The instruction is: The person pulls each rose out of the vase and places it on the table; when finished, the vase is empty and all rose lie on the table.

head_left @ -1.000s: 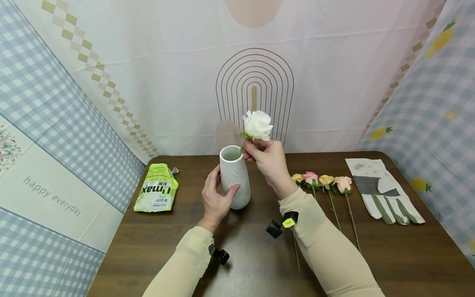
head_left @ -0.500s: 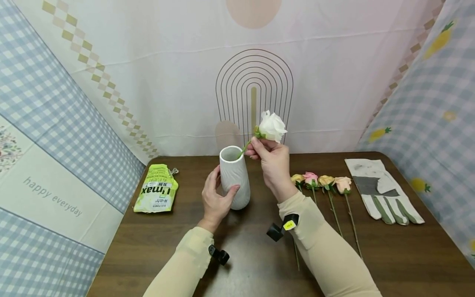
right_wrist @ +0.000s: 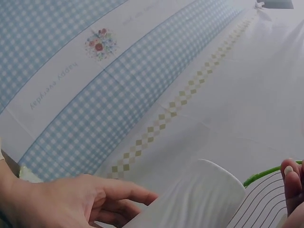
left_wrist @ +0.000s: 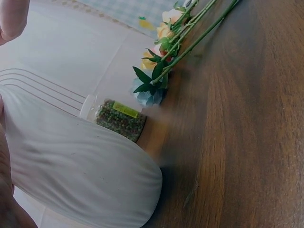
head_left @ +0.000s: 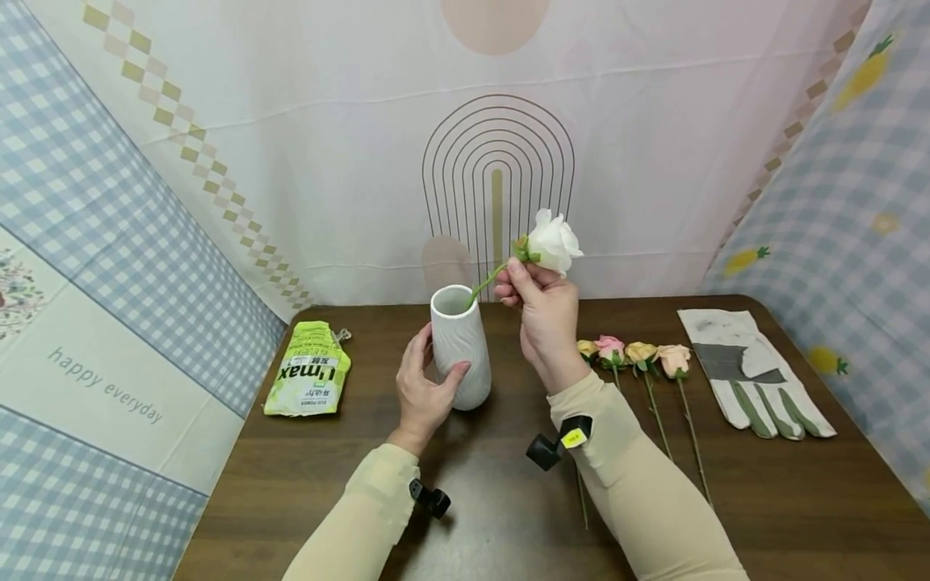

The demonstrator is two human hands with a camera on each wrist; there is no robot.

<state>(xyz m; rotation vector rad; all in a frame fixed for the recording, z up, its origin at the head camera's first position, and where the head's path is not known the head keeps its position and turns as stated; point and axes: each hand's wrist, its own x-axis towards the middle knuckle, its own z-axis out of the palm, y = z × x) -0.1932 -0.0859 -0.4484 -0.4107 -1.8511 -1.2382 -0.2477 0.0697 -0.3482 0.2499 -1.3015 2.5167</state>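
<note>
A white ribbed vase (head_left: 465,355) stands upright on the table, and my left hand (head_left: 424,397) grips its left side, fingers behind and thumb across the front. My right hand (head_left: 546,319) pinches the green stem of a white rose (head_left: 554,244) just below the bloom. That stem slants from the fingers down into the vase's mouth at its right rim; its lower end is hidden inside. In the right wrist view the stem (right_wrist: 259,176) bends between the vase (right_wrist: 199,199) and my fingers. The left wrist view shows the vase (left_wrist: 80,156) close up, its base on the table.
Several roses (head_left: 641,355) lie in a row right of the vase, partly under my right forearm. Farther right lies a work glove (head_left: 756,375). A green-and-white pouch (head_left: 308,369) lies at left. A jar of granules (left_wrist: 121,116) and a blue flower (left_wrist: 149,92) show in the left wrist view.
My right hand has moved right, away from the vase, and the white rose has tilted right with it. More stem shows above the rim. My left hand and the vase stay put.
</note>
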